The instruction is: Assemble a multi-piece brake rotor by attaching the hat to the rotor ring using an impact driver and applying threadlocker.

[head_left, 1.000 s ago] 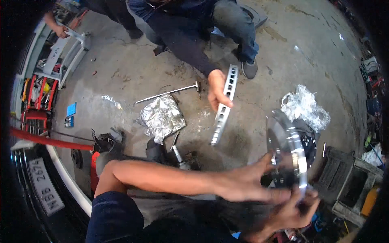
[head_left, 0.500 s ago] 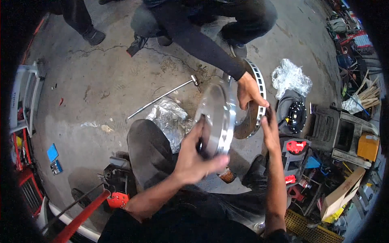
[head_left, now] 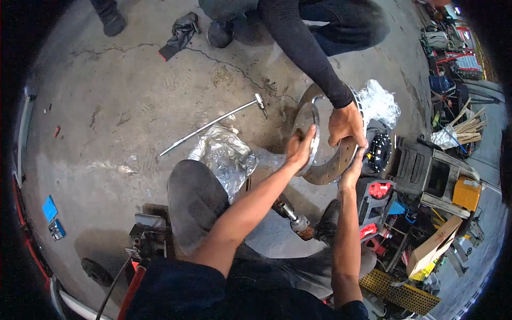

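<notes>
A large drilled brake disc [head_left: 322, 173] is held up in front of me, its holes showing on the near face. My right hand [head_left: 351, 172] grips its lower right rim, fingers partly hidden behind the edge. A co-worker's hand [head_left: 346, 127] in a black sleeve reaches down and holds the same disc near its right side. My left hand [head_left: 300, 148] is closed on a smaller plain brake disc [head_left: 310, 113], seen nearly edge-on, in front of the drilled one's left side. Whether the two discs touch I cannot tell.
A long-handled wrench [head_left: 213, 127] and crumpled silver wrapping [head_left: 226, 157] lie on the concrete floor. Below the discs is a tool with a rusty brown end [head_left: 303, 228]. Red brake calipers [head_left: 380, 190], a black hub part [head_left: 380, 152] and an open cardboard box [head_left: 434, 246] crowd the right.
My left hand has carried the plain disc up and right, over the drilled disc's left side. My right hand has closed on the drilled disc's rim, which now faces me more.
</notes>
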`<state>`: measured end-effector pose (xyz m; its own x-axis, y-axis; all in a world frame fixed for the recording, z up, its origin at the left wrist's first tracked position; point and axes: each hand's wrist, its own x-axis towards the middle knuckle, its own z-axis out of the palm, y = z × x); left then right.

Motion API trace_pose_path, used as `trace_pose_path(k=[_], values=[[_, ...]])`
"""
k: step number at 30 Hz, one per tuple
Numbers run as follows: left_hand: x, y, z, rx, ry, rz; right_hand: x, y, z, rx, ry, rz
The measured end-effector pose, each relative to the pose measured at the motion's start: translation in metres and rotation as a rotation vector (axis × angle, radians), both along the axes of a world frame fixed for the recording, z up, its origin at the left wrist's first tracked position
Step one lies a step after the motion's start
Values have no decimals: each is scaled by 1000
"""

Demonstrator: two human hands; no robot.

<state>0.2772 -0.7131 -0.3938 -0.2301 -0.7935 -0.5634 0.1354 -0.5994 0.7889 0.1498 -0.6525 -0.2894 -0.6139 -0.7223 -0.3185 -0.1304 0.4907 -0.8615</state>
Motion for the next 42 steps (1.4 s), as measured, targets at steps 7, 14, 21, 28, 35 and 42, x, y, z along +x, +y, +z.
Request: trace_pose_path(k=[7,14,21,28,35,42], values=[[-36,-15,-5,-30,-45,13,1,-2,-9,-158,-128,-140],[-39,-28,-16,-113,-110,-16,8,-12,-13,-255,-56,-125],[-41,-34,4,-64,-172,3,-11,-18,-10,-227,-129,-41],[-46,-40,12,30,-167,44,-5,-20,-8,-231,-177,-41],[-44,-42,20,1,-153,52,-4,-23,-5,-222,-134,-46],[-44,-44,21,-10,-165,-13,-2,-24,-4,-242,-101,4]])
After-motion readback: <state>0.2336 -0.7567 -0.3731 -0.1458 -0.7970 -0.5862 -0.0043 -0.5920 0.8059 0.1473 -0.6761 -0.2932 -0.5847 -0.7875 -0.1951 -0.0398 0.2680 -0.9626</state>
